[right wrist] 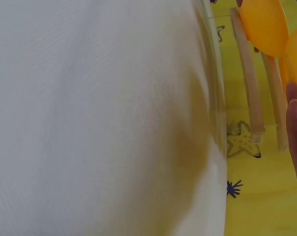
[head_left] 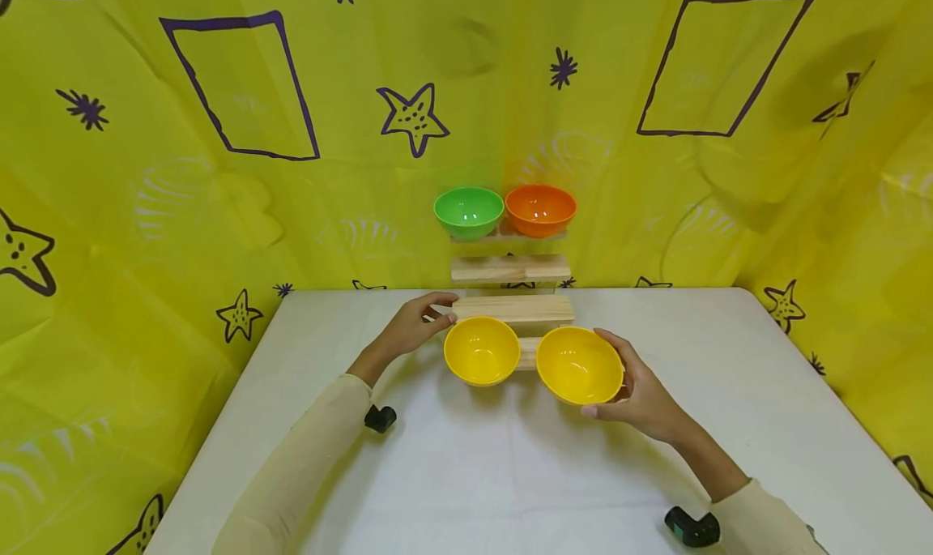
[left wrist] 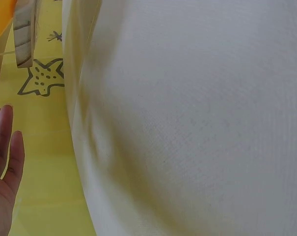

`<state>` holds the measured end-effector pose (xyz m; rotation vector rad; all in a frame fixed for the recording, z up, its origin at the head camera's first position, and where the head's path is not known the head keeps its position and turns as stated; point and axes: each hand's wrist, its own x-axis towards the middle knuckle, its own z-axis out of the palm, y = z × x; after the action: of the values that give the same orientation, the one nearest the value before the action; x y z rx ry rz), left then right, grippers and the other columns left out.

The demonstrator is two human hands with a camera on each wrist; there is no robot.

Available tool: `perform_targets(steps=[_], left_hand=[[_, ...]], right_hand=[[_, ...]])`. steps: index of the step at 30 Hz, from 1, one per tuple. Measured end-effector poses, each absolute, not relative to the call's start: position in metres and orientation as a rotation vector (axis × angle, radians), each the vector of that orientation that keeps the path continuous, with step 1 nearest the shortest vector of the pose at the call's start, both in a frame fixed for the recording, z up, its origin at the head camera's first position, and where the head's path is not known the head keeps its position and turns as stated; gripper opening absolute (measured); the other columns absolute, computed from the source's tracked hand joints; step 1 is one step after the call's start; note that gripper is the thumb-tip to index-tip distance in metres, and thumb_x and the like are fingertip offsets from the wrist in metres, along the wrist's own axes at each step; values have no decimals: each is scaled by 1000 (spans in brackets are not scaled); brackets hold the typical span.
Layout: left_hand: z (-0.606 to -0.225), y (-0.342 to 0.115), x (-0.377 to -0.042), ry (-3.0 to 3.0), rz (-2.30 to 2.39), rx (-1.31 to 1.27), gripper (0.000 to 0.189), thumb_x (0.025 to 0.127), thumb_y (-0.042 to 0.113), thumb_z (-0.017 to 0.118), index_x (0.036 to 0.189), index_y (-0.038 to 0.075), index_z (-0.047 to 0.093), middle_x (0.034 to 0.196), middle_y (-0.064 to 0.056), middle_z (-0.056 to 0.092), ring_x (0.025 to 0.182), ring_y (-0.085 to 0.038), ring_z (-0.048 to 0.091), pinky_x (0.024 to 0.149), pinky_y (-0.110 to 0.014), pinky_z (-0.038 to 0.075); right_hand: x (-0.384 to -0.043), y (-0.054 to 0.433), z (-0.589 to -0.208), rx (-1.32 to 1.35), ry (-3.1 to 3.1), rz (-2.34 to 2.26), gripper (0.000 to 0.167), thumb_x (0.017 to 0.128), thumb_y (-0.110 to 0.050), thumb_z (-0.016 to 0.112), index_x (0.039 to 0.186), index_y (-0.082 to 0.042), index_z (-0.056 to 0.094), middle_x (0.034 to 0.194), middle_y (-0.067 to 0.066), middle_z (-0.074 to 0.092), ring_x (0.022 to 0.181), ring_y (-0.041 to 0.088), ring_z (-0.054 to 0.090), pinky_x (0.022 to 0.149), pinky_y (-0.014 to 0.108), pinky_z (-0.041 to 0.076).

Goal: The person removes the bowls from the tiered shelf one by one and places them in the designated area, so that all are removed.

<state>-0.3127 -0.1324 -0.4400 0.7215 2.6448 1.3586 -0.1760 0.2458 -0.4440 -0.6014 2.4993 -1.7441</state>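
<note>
A stepped wooden rack (head_left: 513,309) stands on the white table. My left hand (head_left: 415,326) pinches the left end of one of its steps between thumb and fingers. In front of that step, a yellow bowl (head_left: 483,351) sits on the lowest step, left side. My right hand (head_left: 641,397) grips a second yellow bowl (head_left: 580,365) by its right side, thumb low in front and fingers behind. This bowl overlaps the right end of the lowest step and tilts toward me. Higher up, a green bowl (head_left: 469,212) and an orange bowl (head_left: 541,211) sit side by side on the top step.
The white table (head_left: 452,474) reaches back to a yellow patterned curtain (head_left: 350,190) that surrounds it on the back and sides. Dark wrist devices show at the left cuff (head_left: 380,419) and the right cuff (head_left: 692,527). Between the top and middle steps runs another bare wooden step (head_left: 510,268).
</note>
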Motion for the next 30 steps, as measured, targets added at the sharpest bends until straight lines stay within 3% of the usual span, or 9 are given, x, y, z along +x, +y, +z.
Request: perform_targets(steps=[12, 30], left_hand=[[-439, -133, -314, 2650, 1361, 732, 44, 100, 29, 64, 141, 14, 58, 136, -11, 63, 104, -28, 67, 82, -36, 57], [-441, -133, -313, 2647, 1362, 712, 44, 100, 30, 64, 141, 15, 58, 136, -11, 62, 104, -28, 67, 83, -37, 57]], right_hand=[[-171, 243, -438, -681, 2481, -1718, 100, 76, -7, 84, 156, -11, 25, 146, 18, 38, 108, 5, 56, 78, 31, 57], [-165, 239, -440, -818, 2306, -1665, 100, 76, -11, 85, 157, -11, 26, 146, 17, 40, 114, 9, 57, 86, 32, 57]])
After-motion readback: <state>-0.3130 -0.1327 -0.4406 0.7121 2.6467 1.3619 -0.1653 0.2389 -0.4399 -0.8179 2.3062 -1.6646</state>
